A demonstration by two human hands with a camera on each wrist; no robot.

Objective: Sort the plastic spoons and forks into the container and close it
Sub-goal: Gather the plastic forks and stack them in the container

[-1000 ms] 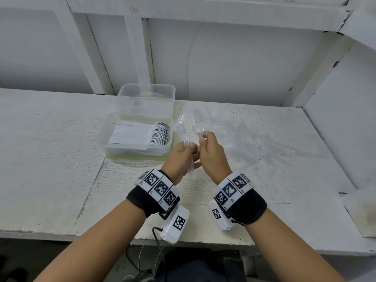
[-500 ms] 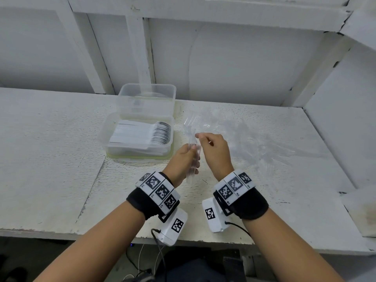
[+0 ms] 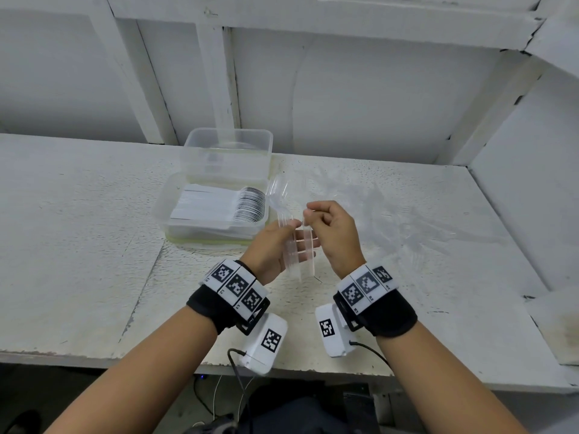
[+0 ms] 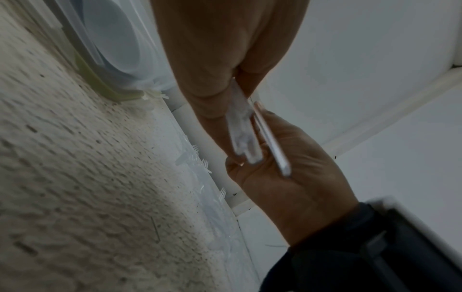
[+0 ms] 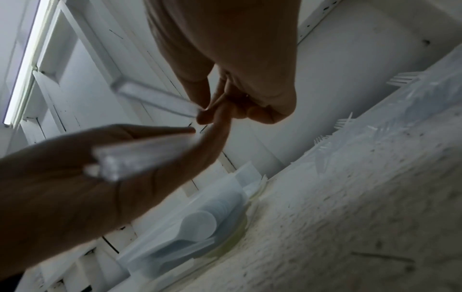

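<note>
Forks (image 3: 286, 233), clear and slippery, are held bundled in the left hand (image 3: 275, 249) beside the container (image 3: 216, 211) while one more is pinched by the right hand (image 3: 332, 233), so misaligned handles could be dropped.

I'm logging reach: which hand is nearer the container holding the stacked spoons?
Left. The left hand hovers just off the container's near right corner; the right hand is farther right.

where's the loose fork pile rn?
Head view: the loose clear forks lie on the table right of the right hand, opposite the container holding stacked spoons.
</note>
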